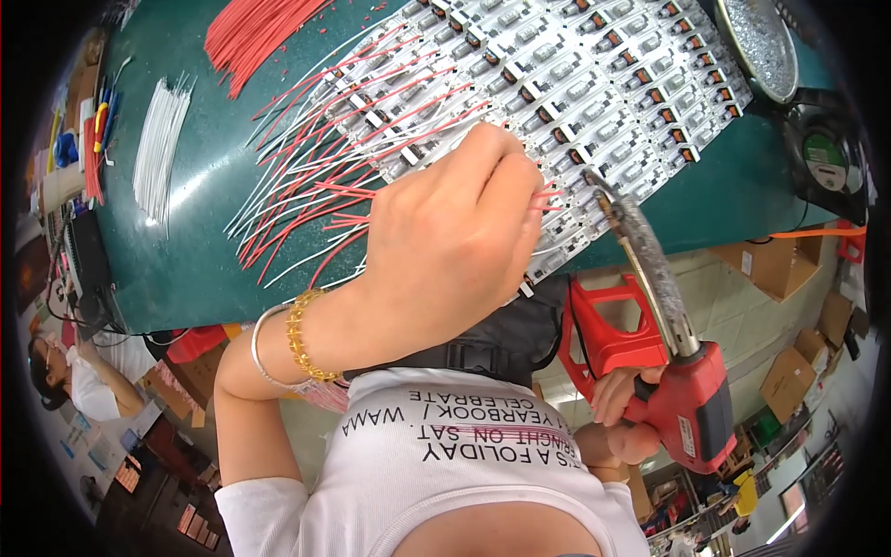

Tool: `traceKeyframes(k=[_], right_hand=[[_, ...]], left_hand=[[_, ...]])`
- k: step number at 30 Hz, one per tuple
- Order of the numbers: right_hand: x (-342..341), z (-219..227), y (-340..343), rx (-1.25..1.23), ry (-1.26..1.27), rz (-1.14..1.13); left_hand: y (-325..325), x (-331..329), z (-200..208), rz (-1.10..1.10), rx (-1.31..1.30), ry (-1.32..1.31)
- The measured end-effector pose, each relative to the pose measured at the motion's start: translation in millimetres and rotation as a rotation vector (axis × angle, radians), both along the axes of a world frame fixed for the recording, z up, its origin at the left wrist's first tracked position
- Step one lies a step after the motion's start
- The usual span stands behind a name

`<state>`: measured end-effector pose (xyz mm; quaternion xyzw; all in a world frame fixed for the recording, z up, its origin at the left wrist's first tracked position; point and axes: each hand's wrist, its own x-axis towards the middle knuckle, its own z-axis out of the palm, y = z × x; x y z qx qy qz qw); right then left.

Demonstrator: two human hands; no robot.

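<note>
My left hand [455, 237] is closed around a few short red wires, whose ends stick out on both sides of the fist. It rests over the lower edge of a panel of small white circuit boards [575, 70]. Long red and white wires [297, 200] trail off the panel's left side, partly hidden by the hand. My right hand [626, 408] grips a red and black soldering gun [696, 408]. Its thin tip points up at the boards, just right of my left fingers; whether it touches cannot be made out.
A bundle of red wires [255, 42] and one of white wires [162, 153] lie on the green table [209, 269]. At the right are a round metal dish [766, 46] and a black device with a solder reel [824, 153]. Another person [88, 376] sits at far left.
</note>
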<state>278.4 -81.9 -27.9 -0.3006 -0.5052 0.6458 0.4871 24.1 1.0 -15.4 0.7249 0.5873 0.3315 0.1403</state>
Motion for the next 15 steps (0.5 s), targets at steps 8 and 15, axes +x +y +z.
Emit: traceKeyframes(k=[8, 15], right_hand=[[4.3, 11.3, 65.1, 0.276, -0.205, -0.489], [-3.1, 15.3, 122.4, 0.235, -0.198, -0.705]], left_hand=[[-7.7, -22.3, 4.8, -0.144, 0.092, -0.222], [-25.4, -31.9, 32.3, 0.088, 0.120, -0.197]])
